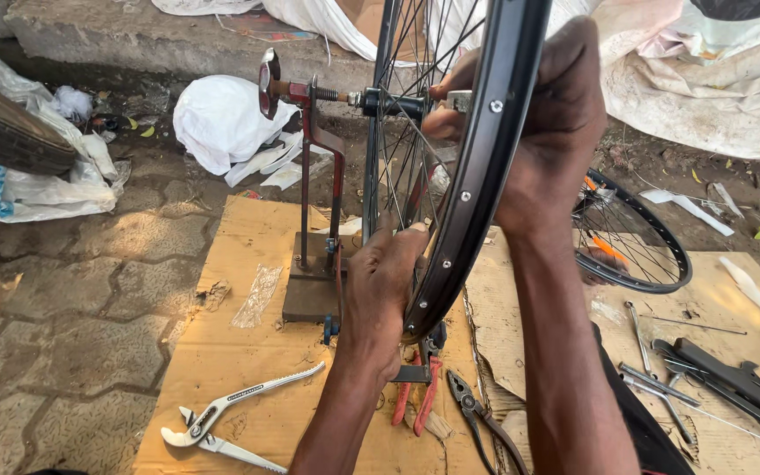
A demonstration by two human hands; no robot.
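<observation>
The right hand point(547, 123) is closed over the top of the black wheel rim point(477, 167), fingers wrapped across its outer face. The left hand point(384, 290) sits below and nearer the person, fingertips pinched on the spokes point(398, 176) just inside the rim's lower arc.

The rim stands upright on edge, seen nearly edge-on; its visible arc runs from above the right hand down to just beside the left hand. The hub axle point(380, 101) lies horizontal, pointing left, level with the right hand's fingers, and is clamped in the red truing stand point(314, 176). The stand's upright rises left of the left hand from a flat base plate point(310, 295).

Cardboard sheeting point(239, 361) lies under both hands. A second spoked wheel point(631, 233) lies flat to the right of the right forearm. Silver slip-joint pliers point(222, 418) lie left of the left forearm. Red-handled pliers point(420, 396) and dark pliers point(477, 409) lie between the forearms. Wrenches point(661, 378) lie far right.
</observation>
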